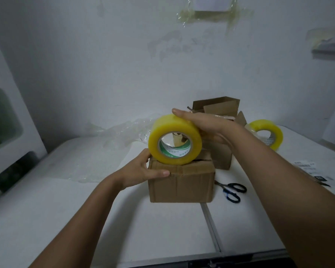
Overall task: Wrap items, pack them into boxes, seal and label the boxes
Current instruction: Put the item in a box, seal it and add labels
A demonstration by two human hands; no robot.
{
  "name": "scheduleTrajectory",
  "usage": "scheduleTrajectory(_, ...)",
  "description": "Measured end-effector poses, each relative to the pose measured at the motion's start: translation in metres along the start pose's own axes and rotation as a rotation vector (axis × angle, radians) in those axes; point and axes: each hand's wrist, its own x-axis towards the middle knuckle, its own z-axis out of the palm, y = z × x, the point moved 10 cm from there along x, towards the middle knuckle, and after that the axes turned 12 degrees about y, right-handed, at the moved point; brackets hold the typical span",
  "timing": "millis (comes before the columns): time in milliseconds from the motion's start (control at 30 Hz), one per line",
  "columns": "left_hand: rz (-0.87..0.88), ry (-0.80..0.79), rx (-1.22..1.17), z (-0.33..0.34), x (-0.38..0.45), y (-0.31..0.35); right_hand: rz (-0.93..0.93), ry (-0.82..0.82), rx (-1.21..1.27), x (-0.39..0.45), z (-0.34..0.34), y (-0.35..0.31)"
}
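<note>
A small brown cardboard box stands on the white table in the middle of view, its top flaps folded down. My left hand grips the box's top left corner, thumb along the front edge. A thick yellow roll of clear packing tape rests on edge on the box top. My right hand holds the roll from above and behind, fingers wrapped over its outer face.
A second open cardboard box stands behind, partly hidden. Another yellow tape roll lies at the right. Black-handled scissors lie right of the box. Labels sit far right. Crumpled clear plastic wrap lies at the back left.
</note>
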Motion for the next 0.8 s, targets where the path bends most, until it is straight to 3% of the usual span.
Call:
scheduleTrajectory(233,-0.064,-0.151,-0.007,0.021,0.002,0.016,-0.055,0.062,0.202,0.001,0.008,-0.002)
scheduleTrajectory(500,-0.011,-0.101,-0.042,0.021,0.003,0.022,-0.075,0.136,0.202,-0.001,-0.003,0.001)
scheduleTrajectory(800,-0.091,-0.071,0.066,0.01,0.006,0.001,-0.151,0.289,-0.182,-0.012,-0.063,-0.008)
